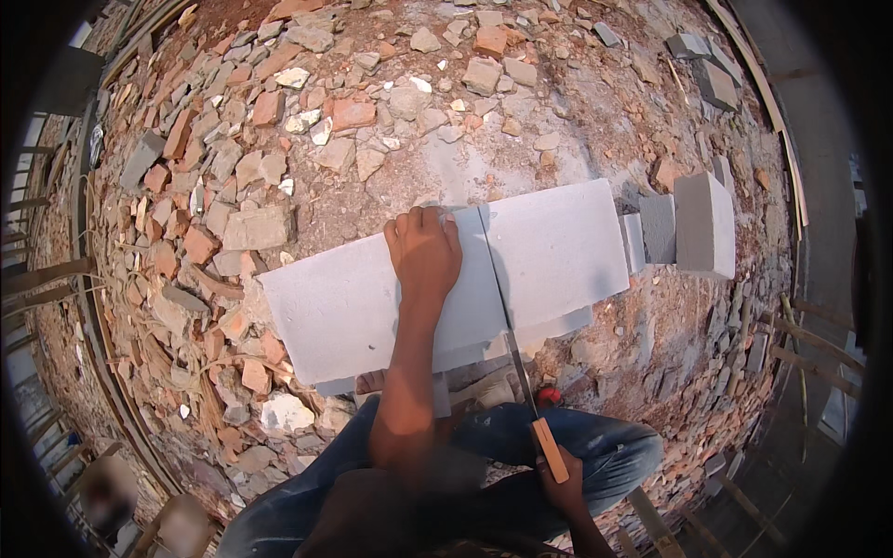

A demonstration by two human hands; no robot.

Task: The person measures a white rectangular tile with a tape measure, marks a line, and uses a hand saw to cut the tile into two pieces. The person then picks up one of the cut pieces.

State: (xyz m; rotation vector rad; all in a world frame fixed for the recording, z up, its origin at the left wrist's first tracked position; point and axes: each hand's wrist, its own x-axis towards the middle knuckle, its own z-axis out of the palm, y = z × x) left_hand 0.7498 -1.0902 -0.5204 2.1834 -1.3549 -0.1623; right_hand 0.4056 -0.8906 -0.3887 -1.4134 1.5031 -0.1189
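A long pale grey lightweight concrete block [558,232] lies across in front of me, on top of another pale block [558,325] that shows along its near edge. My left hand [428,251] presses on it left of the middle, with the fingers bent over its far edge. In my right hand [563,479], by my right knee, is the orange wooden handle of a handsaw [511,346]. The narrow dark blade runs across the block's width, just right of my left hand, and its tip reaches the far edge. How deep the blade sits cannot be told.
Broken bricks and rubble [251,177] cover the ground left and beyond. Cut grey block pieces [704,228] stand off the right end, with more block pieces [716,79] at the far right. A small red object [547,396] lies by my right leg. Wooden poles [809,339] line the right side.
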